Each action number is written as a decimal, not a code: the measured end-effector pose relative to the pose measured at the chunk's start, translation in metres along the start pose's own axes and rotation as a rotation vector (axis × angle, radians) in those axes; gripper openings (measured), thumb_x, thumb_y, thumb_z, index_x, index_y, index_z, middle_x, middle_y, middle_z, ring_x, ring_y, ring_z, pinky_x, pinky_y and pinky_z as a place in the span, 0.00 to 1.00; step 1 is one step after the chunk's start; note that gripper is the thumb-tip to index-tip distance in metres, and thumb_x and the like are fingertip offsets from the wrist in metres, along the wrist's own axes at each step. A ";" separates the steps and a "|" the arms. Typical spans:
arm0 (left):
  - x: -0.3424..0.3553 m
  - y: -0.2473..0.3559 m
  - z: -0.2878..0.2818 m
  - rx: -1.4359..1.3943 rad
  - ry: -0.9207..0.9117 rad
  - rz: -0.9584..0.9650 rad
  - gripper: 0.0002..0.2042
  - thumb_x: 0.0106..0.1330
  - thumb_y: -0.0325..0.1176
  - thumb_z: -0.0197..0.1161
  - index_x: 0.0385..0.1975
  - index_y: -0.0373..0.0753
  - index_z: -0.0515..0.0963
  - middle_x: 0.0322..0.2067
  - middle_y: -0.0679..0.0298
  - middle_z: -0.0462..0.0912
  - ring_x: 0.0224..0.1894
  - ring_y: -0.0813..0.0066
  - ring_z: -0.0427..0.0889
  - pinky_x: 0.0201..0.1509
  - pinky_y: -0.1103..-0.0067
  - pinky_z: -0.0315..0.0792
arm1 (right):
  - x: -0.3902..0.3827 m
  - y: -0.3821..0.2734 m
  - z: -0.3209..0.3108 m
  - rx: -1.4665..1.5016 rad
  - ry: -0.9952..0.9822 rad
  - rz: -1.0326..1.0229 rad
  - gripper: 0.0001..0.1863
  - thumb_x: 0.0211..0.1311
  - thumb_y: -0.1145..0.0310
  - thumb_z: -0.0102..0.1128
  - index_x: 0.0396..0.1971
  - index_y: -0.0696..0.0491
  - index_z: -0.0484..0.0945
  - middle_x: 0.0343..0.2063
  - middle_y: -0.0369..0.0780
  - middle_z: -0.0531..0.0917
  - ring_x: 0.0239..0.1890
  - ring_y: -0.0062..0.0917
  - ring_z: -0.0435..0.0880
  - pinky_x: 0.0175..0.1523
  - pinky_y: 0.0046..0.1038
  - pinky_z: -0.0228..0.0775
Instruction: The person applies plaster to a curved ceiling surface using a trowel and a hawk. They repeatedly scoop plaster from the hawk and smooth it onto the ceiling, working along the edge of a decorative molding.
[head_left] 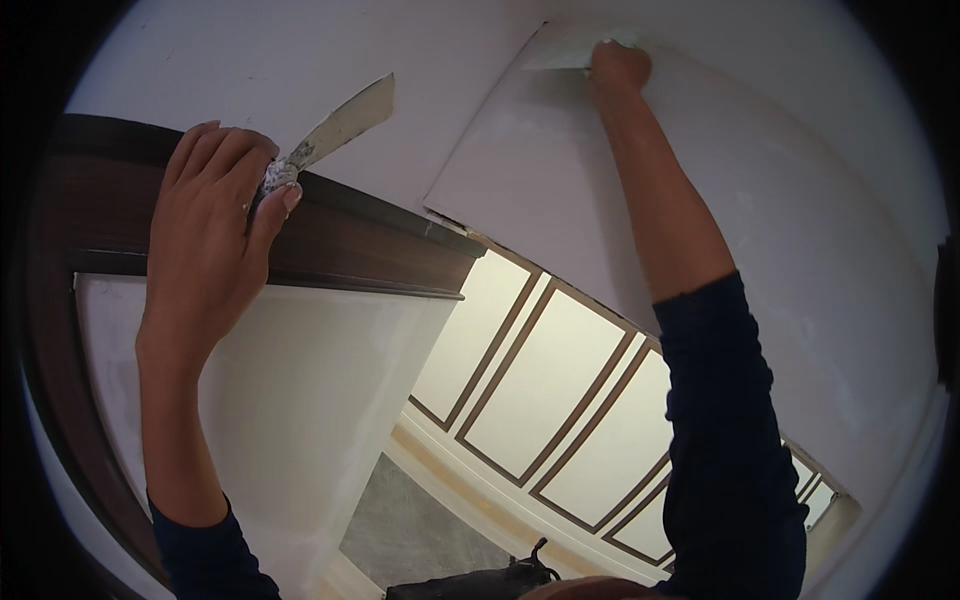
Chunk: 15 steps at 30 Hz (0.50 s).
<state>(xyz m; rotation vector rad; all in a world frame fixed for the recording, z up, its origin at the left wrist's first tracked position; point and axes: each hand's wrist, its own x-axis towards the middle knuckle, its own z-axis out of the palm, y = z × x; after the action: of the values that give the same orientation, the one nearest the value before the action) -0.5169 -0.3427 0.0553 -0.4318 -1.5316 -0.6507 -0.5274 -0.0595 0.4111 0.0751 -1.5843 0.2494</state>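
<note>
My left hand (205,220) is closed around the plaster-smeared handle of a putty knife (350,118), in front of a dark wooden moulding. The knife's pale, stained blade points up and to the right. Farther up and to the right, my right hand (622,68) is raised to a white plastered surface (540,160). Its fingers are curled around a flat scraper (558,69) whose thin edge sticks out to the left; most of this tool is hidden by the hand. A damp-looking, slightly greenish patch shows around the right hand.
The dark wooden moulding (370,235) juts out at the left, above a white panel (300,370). Below the plastered surface's lower edge appears a wall with brown-framed panels (545,385). A grey floor area (420,525) and a black bag-like object (470,583) lie at the bottom.
</note>
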 end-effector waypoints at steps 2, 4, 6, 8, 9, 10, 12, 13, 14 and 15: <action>-0.001 0.000 -0.002 -0.021 0.013 0.000 0.12 0.67 0.33 0.60 0.44 0.32 0.78 0.47 0.57 0.78 0.60 0.56 0.70 0.73 0.62 0.58 | -0.002 -0.005 0.025 0.328 -0.017 0.240 0.18 0.62 0.70 0.59 0.46 0.69 0.74 0.44 0.52 0.82 0.39 0.38 0.85 0.43 0.34 0.78; -0.002 0.000 0.000 -0.062 0.008 -0.008 0.11 0.67 0.33 0.60 0.43 0.32 0.78 0.47 0.57 0.78 0.60 0.56 0.70 0.73 0.62 0.58 | -0.002 -0.006 0.038 0.232 -0.149 0.256 0.19 0.62 0.74 0.58 0.51 0.68 0.71 0.46 0.51 0.80 0.37 0.36 0.82 0.40 0.37 0.77; -0.002 0.000 0.006 -0.081 0.000 -0.013 0.11 0.67 0.33 0.60 0.42 0.31 0.78 0.46 0.57 0.78 0.59 0.56 0.71 0.73 0.62 0.58 | -0.005 -0.003 0.040 0.264 -0.046 0.308 0.19 0.62 0.74 0.58 0.51 0.68 0.71 0.47 0.51 0.79 0.40 0.36 0.83 0.40 0.37 0.77; -0.003 0.000 0.013 -0.064 0.008 -0.009 0.11 0.67 0.33 0.60 0.41 0.31 0.78 0.46 0.57 0.78 0.58 0.55 0.72 0.73 0.62 0.58 | -0.012 0.003 0.036 0.338 0.033 0.360 0.19 0.62 0.73 0.58 0.51 0.68 0.71 0.49 0.51 0.79 0.42 0.36 0.84 0.41 0.36 0.77; -0.003 0.001 0.016 -0.065 0.002 -0.004 0.11 0.67 0.33 0.60 0.40 0.31 0.78 0.46 0.58 0.79 0.58 0.55 0.72 0.73 0.62 0.58 | -0.016 0.007 0.033 0.386 0.078 0.392 0.19 0.62 0.73 0.58 0.51 0.68 0.71 0.49 0.51 0.79 0.44 0.37 0.84 0.42 0.36 0.78; -0.003 0.000 0.018 -0.053 0.011 0.005 0.11 0.67 0.33 0.60 0.40 0.31 0.78 0.46 0.58 0.79 0.58 0.55 0.72 0.73 0.62 0.58 | -0.021 0.009 0.034 0.436 0.126 0.423 0.19 0.63 0.73 0.58 0.51 0.68 0.72 0.49 0.52 0.79 0.45 0.37 0.84 0.43 0.36 0.78; -0.003 0.000 0.018 -0.046 0.003 0.014 0.11 0.67 0.33 0.60 0.40 0.31 0.78 0.46 0.58 0.79 0.58 0.55 0.72 0.73 0.62 0.58 | -0.028 0.012 0.039 0.233 0.091 0.183 0.19 0.62 0.72 0.58 0.50 0.68 0.73 0.48 0.52 0.80 0.46 0.37 0.84 0.45 0.35 0.77; -0.002 -0.001 0.017 -0.042 -0.010 0.016 0.11 0.67 0.33 0.60 0.40 0.31 0.78 0.46 0.58 0.79 0.58 0.55 0.72 0.73 0.62 0.58 | -0.029 0.011 0.044 0.143 0.102 0.154 0.18 0.62 0.72 0.58 0.49 0.67 0.74 0.48 0.51 0.81 0.46 0.38 0.84 0.46 0.35 0.77; -0.002 -0.001 0.014 -0.029 -0.023 0.010 0.11 0.67 0.33 0.59 0.40 0.31 0.78 0.47 0.58 0.78 0.59 0.55 0.71 0.73 0.62 0.58 | -0.029 0.009 0.049 0.184 0.077 0.110 0.17 0.62 0.72 0.58 0.48 0.66 0.75 0.47 0.51 0.81 0.46 0.38 0.84 0.47 0.35 0.77; -0.002 -0.001 0.010 -0.045 -0.028 0.004 0.11 0.67 0.33 0.59 0.40 0.31 0.78 0.47 0.58 0.78 0.60 0.55 0.71 0.73 0.62 0.58 | -0.025 0.004 0.056 0.225 0.077 0.158 0.16 0.62 0.73 0.57 0.47 0.64 0.76 0.46 0.51 0.82 0.46 0.39 0.85 0.48 0.35 0.77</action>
<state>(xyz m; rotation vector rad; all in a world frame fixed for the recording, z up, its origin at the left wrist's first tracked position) -0.5253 -0.3366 0.0533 -0.4797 -1.5450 -0.6793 -0.5822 -0.0693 0.3854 0.1135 -1.4826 0.5478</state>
